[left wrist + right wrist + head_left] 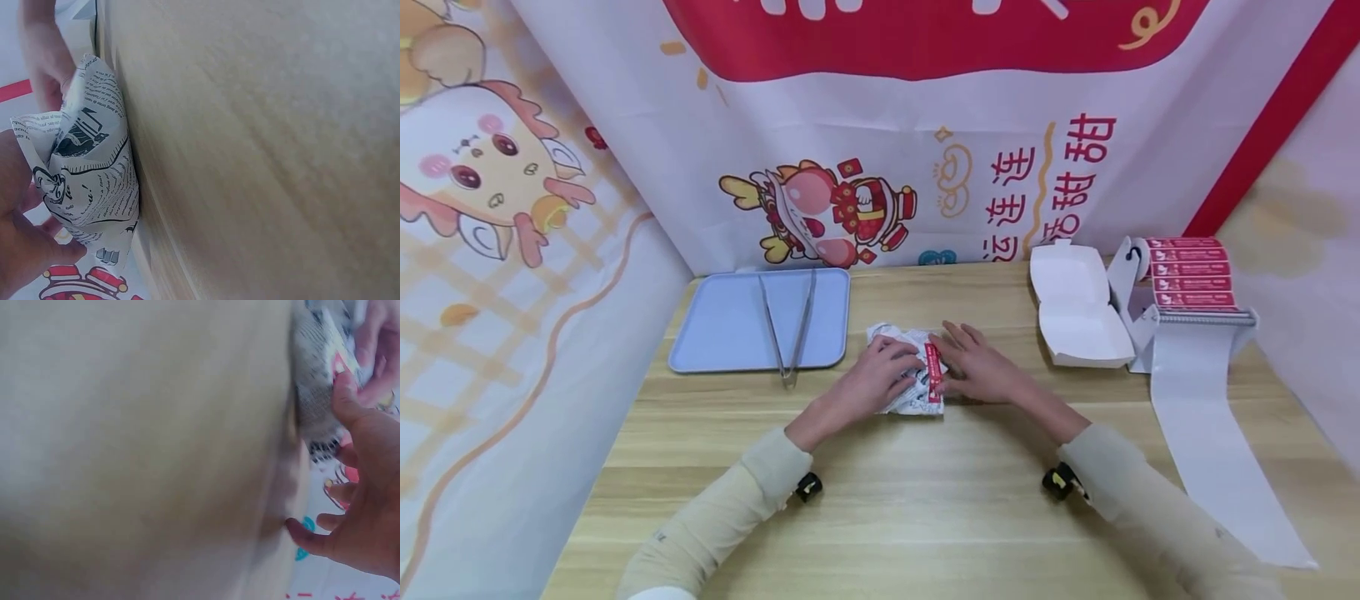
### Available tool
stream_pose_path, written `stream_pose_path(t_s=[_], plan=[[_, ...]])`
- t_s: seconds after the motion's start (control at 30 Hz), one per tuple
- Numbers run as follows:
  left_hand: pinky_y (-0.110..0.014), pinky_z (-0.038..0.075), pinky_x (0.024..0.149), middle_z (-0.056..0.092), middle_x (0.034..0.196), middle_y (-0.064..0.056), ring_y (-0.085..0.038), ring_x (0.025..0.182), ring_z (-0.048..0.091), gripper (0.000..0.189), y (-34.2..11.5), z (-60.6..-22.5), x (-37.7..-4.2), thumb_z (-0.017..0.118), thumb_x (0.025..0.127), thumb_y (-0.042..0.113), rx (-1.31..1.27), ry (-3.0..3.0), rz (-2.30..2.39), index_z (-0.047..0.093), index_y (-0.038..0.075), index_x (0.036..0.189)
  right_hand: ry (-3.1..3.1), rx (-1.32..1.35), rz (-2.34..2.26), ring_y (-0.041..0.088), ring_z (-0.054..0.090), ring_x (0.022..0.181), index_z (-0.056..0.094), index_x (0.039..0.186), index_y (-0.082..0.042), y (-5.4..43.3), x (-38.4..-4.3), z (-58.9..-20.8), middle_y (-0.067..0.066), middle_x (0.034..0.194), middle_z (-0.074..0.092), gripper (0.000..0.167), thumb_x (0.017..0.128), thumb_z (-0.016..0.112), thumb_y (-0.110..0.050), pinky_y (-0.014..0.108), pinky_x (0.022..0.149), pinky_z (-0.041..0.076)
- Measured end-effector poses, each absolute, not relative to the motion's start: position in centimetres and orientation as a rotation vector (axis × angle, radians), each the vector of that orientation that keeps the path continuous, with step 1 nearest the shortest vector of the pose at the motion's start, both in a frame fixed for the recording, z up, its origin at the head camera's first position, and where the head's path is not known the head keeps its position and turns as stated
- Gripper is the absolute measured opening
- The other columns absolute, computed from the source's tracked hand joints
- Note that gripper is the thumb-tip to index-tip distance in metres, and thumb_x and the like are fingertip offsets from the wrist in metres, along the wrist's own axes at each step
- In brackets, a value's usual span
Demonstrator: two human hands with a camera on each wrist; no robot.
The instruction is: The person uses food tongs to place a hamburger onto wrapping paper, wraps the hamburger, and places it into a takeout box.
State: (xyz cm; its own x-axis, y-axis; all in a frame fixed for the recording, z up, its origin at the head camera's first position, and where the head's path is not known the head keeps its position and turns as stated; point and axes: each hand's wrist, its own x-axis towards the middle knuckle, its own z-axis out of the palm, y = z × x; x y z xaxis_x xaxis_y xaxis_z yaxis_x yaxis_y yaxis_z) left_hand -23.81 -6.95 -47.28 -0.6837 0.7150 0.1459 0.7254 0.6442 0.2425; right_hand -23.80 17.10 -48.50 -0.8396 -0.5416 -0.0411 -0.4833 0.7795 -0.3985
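A packet wrapped in white paper with black print lies on the table, a red label along its right part. My left hand grips it from the left; in the left wrist view, fingers bend around the crumpled paper packet. From the right side, my right hand touches the label and the packet's edge. The right wrist view has the right hand's thumb against the label area, its other fingers spread and extended. What the wrapping contains is hidden.
Metal tongs lie across a blue tray at the back left. An open white clamshell box stands at the back right. Beside it, a label dispenser carries a red label roll, with a long backing strip trailing across the wooden table.
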Motion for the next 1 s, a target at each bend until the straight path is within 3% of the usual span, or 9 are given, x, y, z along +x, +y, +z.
stream_pose_path(t_s=[0.2, 0.4, 0.57, 0.83, 1.0], plan=[[-0.04, 0.038, 0.114, 0.058, 0.141, 0.0, -0.021, 0.131, 0.047, 0.029, -7.1, -47.5, -23.9, 0.061, 0.099, 0.028, -1.26, -2.82, -0.46, 0.065, 0.022, 0.127, 2.819, -0.779, -0.612, 0.05, 0.023, 0.147, 0.031, 0.157, -0.012, 18.4, -23.8, -48.1, 0.024, 0.164, 0.019, 0.074, 0.096, 0.065, -0.036, 0.064, 0.118, 0.023], [-0.039, 0.038, 0.115, 0.058, 0.141, -0.001, -0.021, 0.131, 0.047, 0.029, -7.3, -47.5, -24.0, 0.061, 0.099, 0.026, -1.291, -2.775, -0.459, 0.065, 0.021, 0.128, 2.888, -0.8, -0.552, 0.047, 0.027, 0.147, 0.029, 0.156, -0.007, 16.2, -21.3, -47.7, 0.02, 0.164, 0.023, 0.092, 0.087, 0.073, -0.047, 0.059, 0.118, 0.029], [-0.041, 0.038, 0.115, 0.058, 0.141, -0.003, -0.023, 0.131, 0.047, 0.029, -7.1, -47.5, -24.1, 0.061, 0.099, 0.025, -1.297, -2.762, -0.456, 0.064, 0.02, 0.128, 2.894, -0.727, -0.502, 0.046, 0.024, 0.149, 0.029, 0.156, -0.004, 14.9, -22.4, -48.1, 0.021, 0.164, 0.021, 0.097, 0.084, 0.076, -0.049, 0.057, 0.119, 0.029], [-0.041, 0.037, 0.115, 0.059, 0.139, -0.003, -0.023, 0.132, 0.048, 0.028, -7.2, -47.4, -24.2, 0.061, 0.099, 0.024, -1.292, -2.748, -0.485, 0.066, 0.019, 0.126, 2.957, -0.723, -0.66, 0.048, 0.041, 0.139, 0.047, 0.146, -0.002, 18.4, -22.7, -47.3, 0.028, 0.155, 0.037, 0.061, 0.094, 0.069, -0.026, 0.061, 0.114, 0.035], [-0.041, 0.035, 0.118, 0.058, 0.141, -0.004, -0.023, 0.135, 0.047, 0.027, -7.5, -47.2, -24.4, 0.059, 0.101, 0.02, -1.313, -2.761, -0.495, 0.065, 0.018, 0.127, 3.086, -0.65, -0.719, 0.046, 0.046, 0.134, 0.055, 0.139, -0.001, 22.7, -21.1, -45.1, 0.027, 0.147, 0.047, 0.051, 0.093, 0.068, -0.02, 0.061, 0.108, 0.041]])
